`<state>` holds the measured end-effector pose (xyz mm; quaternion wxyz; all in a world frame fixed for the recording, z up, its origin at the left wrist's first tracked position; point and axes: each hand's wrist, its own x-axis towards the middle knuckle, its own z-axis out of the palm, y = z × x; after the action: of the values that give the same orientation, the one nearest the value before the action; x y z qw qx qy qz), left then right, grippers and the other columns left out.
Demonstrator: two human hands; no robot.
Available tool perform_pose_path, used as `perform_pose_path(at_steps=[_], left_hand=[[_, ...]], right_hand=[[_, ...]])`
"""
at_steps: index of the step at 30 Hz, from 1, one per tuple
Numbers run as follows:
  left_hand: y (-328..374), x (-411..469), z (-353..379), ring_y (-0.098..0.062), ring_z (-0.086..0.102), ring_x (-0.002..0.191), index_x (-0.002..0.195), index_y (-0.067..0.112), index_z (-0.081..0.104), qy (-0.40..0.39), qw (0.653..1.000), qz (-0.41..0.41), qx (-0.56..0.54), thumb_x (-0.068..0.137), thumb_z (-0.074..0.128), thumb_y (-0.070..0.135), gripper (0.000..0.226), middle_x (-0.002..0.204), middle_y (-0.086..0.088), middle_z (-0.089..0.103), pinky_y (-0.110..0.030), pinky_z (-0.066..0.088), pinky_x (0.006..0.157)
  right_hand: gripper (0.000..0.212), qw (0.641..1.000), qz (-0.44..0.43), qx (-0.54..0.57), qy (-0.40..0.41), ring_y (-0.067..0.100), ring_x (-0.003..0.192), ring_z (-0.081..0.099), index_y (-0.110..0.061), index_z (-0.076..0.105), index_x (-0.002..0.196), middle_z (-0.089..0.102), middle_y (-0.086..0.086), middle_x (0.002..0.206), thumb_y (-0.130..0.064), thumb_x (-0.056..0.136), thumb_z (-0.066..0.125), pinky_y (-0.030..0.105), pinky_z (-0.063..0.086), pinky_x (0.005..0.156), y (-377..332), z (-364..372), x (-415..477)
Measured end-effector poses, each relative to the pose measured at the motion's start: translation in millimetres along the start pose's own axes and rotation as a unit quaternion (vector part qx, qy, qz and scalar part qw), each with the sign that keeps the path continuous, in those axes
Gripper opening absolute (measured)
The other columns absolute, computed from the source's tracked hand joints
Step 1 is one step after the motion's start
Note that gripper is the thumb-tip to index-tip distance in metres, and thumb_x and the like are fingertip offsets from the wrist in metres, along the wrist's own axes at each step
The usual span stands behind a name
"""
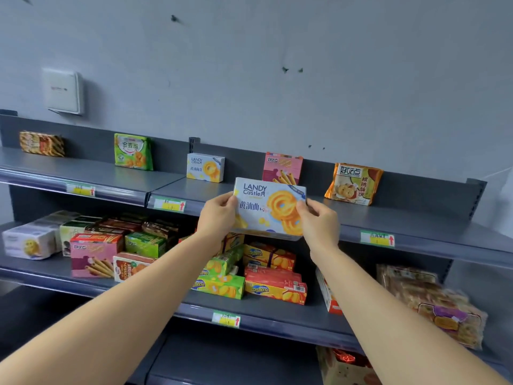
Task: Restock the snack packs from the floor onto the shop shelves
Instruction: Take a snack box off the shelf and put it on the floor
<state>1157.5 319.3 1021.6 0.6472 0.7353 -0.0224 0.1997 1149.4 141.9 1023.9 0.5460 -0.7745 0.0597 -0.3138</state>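
Both hands, left (pixel 219 215) and right (pixel 319 220), are pinching the ends of a cookie box (pixel 268 208), held up in front of the top shelf (pixel 416 220). Looks like the placing step. Next it probably needs sliding left to its twin (pixel 205 167).

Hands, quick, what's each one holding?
Left hand: grips the Landy Castle cookie box by its left end.
Right hand: grips the same box's right end.
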Motion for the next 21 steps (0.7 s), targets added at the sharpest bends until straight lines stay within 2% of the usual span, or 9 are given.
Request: perform_pose_path(at_steps=[3,7,9,11,13,15,18,20,21], left_hand=[[-8,30,-11,-0.017,0.057,0.079,0.068,0.037,0.060,0.008,1.000,-0.006,-0.009,0.098,0.044,0.025,0.036,0.079,0.009,0.065,-0.034,0.047,0.076],[-22,73,-21,-0.018,0.050,0.077,0.066,0.034,0.060,0.026,1.000,-0.011,0.003,0.097,0.045,0.028,0.036,0.083,0.000,0.060,-0.032,0.040,0.072],[-29,95,-23,-0.017,0.049,0.071,0.079,0.027,0.068,0.034,0.999,-0.012,0.015,0.097,0.045,0.028,0.029,0.077,0.002,0.057,-0.028,0.038,0.067],[-38,119,-25,-0.013,0.044,0.061,0.102,0.008,0.068,0.048,0.999,-0.010,0.022,0.097,0.045,0.027,0.030,0.065,0.005,0.051,-0.025,0.037,0.059],[-47,144,-26,-0.015,0.044,0.059,0.107,0.004,0.065,0.062,0.998,-0.014,0.031,0.096,0.046,0.027,0.032,0.061,0.005,0.049,-0.027,0.039,0.062],[-54,168,-27,-0.016,0.045,0.059,0.108,0.011,0.068,0.064,0.997,-0.017,0.041,0.095,0.046,0.028,0.031,0.062,0.005,0.052,-0.027,0.038,0.062],[-62,200,-34,-0.020,0.046,0.060,0.107,0.017,0.070,0.069,0.997,-0.028,0.038,0.093,0.047,0.028,0.029,0.065,0.002,0.056,-0.029,0.039,0.059],[-69,218,-41,-0.023,0.053,0.066,0.108,0.024,0.071,0.066,0.996,-0.040,0.039,0.092,0.047,0.029,0.029,0.074,0.000,0.064,-0.038,0.050,0.063],[-73,227,-44,-0.025,0.059,0.070,0.112,0.025,0.070,0.064,0.996,-0.047,0.040,0.092,0.048,0.030,0.030,0.082,0.001,0.070,-0.044,0.056,0.071]], right_hand=[[0.037,1.000,0.002,0.017,-0.012,0.014,0.103,0.062,-0.021,0.065,0.123,0.067,-0.003,0.118,-0.040,0.092,0.059,0.042,0.054,0.089,-3,29,18],[0.038,0.999,-0.006,0.026,-0.028,0.013,0.103,0.058,-0.017,0.063,0.126,0.066,-0.004,0.117,-0.037,0.093,0.058,0.035,0.051,0.088,-5,64,45],[0.034,0.999,-0.013,0.033,-0.041,0.012,0.099,0.059,-0.018,0.065,0.122,0.067,-0.007,0.104,-0.035,0.094,0.058,0.030,0.049,0.080,-5,81,60],[0.030,0.998,-0.025,0.029,-0.054,0.008,0.094,0.057,-0.019,0.067,0.119,0.060,-0.015,0.093,-0.034,0.095,0.057,0.021,0.044,0.069,-3,99,77],[0.030,0.996,-0.031,0.035,-0.071,0.005,0.091,0.056,-0.018,0.067,0.119,0.060,-0.015,0.100,-0.033,0.095,0.057,0.016,0.039,0.062,-1,118,97],[0.028,0.995,-0.030,0.044,-0.083,0.008,0.087,0.059,-0.017,0.068,0.117,0.066,-0.011,0.101,-0.031,0.095,0.057,0.019,0.042,0.063,1,137,115],[0.022,0.993,-0.023,0.049,-0.107,0.016,0.088,0.063,-0.016,0.070,0.109,0.064,-0.014,0.083,-0.026,0.094,0.058,0.033,0.054,0.078,2,167,140],[0.018,0.991,-0.019,0.043,-0.125,0.019,0.090,0.065,-0.017,0.071,0.105,0.063,-0.014,0.079,-0.024,0.093,0.059,0.040,0.055,0.084,3,187,154],[0.018,0.991,-0.018,0.037,-0.131,0.019,0.090,0.066,-0.017,0.071,0.105,0.065,-0.013,0.080,-0.024,0.093,0.060,0.041,0.056,0.085,4,197,160]])
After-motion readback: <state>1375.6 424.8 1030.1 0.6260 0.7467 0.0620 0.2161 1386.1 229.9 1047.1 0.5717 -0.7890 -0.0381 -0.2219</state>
